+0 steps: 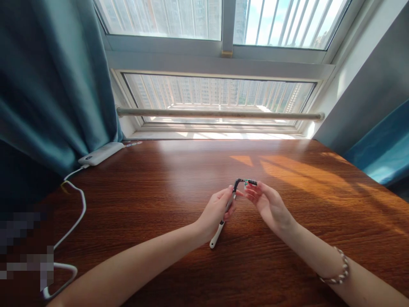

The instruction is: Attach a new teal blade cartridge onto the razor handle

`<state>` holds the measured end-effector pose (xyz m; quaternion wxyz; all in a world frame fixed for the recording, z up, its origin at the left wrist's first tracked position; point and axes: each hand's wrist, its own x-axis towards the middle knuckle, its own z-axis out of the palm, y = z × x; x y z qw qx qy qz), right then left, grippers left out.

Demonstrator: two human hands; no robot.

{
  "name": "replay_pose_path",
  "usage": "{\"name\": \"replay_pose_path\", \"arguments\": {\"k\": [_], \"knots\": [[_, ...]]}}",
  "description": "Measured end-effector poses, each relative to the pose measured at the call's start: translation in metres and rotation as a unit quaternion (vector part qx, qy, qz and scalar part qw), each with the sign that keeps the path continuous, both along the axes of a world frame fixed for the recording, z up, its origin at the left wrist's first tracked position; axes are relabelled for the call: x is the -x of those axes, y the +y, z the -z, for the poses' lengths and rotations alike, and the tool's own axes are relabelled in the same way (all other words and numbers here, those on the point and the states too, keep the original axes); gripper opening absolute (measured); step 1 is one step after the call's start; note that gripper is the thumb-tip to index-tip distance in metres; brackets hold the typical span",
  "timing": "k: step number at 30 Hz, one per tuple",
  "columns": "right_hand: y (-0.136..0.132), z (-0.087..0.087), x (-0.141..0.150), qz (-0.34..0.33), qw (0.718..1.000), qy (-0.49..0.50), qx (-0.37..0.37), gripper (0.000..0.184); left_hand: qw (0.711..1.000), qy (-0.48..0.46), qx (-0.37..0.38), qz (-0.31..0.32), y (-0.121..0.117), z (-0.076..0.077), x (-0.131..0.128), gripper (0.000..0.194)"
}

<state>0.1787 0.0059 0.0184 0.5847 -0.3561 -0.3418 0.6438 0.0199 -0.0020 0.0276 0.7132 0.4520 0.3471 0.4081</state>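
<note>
My left hand [219,209] is wrapped round a slim tool with a white handle [216,237] that has a hanging hole at its lower end. The upper part of this tool is dark, and its neck [237,184] bends sharply to the right. At the far end of the neck is a small black and green piece [250,182], too small to name. The fingertips of my right hand [265,202] pinch that piece, with the other fingers curled below it. Both hands are above the brown wooden table [153,187]; part of the handle is hidden by my left hand.
A white power strip-like block [104,154] lies at the table's back left, with a white cable [83,200] running down the left side. Blue curtains [60,76] hang left and right. Behind the table is a window with a horizontal rail [220,114]. Sunlight falls on the right.
</note>
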Motion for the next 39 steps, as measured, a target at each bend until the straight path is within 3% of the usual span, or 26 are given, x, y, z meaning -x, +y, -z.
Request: {"name": "replay_pose_path", "arguments": {"k": [4,8,13,20,25,29,36,39], "knots": [[0.016,-0.007,0.011,-0.079,0.977,0.18,0.08,0.026,0.998,0.015,-0.041,-0.05,0.003,-0.006,0.001,0.03],[0.019,-0.001,0.016,-0.141,0.96,0.231,0.068,0.026,1.0,-0.01,-0.015,-0.013,0.001,-0.006,0.003,0.025],[0.014,0.01,0.015,-0.164,0.968,0.189,0.034,0.027,0.998,-0.046,0.005,0.034,-0.003,-0.002,-0.001,0.024],[0.01,0.004,0.018,-0.165,0.984,0.07,0.021,0.038,0.998,-0.042,0.015,0.054,-0.007,-0.003,-0.003,0.023],[0.011,0.007,0.017,-0.181,0.977,0.111,0.008,0.031,0.997,-0.059,0.035,0.043,-0.01,-0.006,-0.004,0.023],[0.011,0.012,0.016,-0.204,0.968,0.143,0.011,0.03,0.991,-0.079,0.096,0.059,-0.01,-0.012,-0.004,0.036],[0.004,0.013,0.021,-0.244,0.969,0.039,-0.022,0.048,0.981,-0.085,0.156,0.082,-0.016,-0.018,-0.002,0.044],[0.003,0.019,0.02,-0.255,0.966,0.048,-0.019,0.049,0.98,-0.076,0.158,0.091,-0.019,-0.02,-0.002,0.047]]}}
